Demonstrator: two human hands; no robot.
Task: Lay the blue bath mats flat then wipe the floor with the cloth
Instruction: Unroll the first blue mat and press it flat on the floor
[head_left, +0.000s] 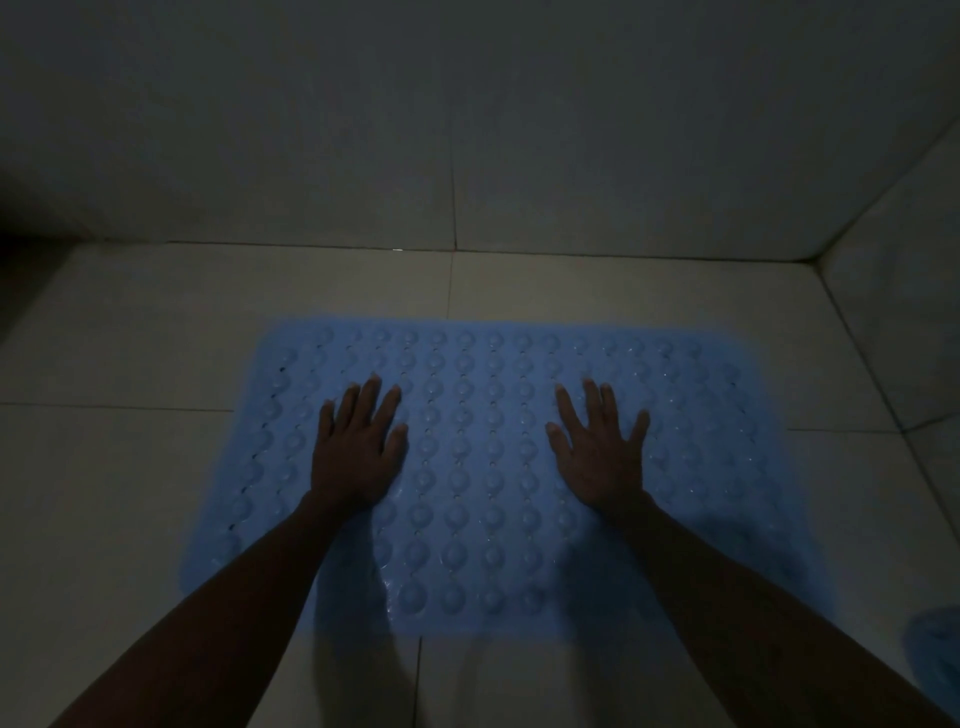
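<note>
the tiled wall (467, 130) fills the upper part of the dim view, pale and smooth, with one vertical grout line near its middle, and it meets a second wall (904, 249) at the right in a corner. below them the floor (130, 467) is laid in large pale square tiles with thin dark grout lines; a bare strip of it runs between the far wall and the mat, a wider bare stretch lies to the left, and a narrower one to the right reaches the side wall. the blue bath mat (488, 467) lies flat on the floor in the middle of the view, a wide rectangle with its long far edge roughly parallel to the far wall and well apart from it; its near edge crosses a grout line. its surface looks soft and glossy, covered in even rows of round raised bumps with small holes between some of them near the left edge. the left hand (358, 447) rests palm down on the mat's left half, fingers spread wide and straight, holding nothing. the right hand (600, 452) rests palm down on the right half in the same way, fingers fanned and empty. at the lower right edge a small rounded blue shape (935, 654) shows, too dark and cut off to tell what it is.
</note>
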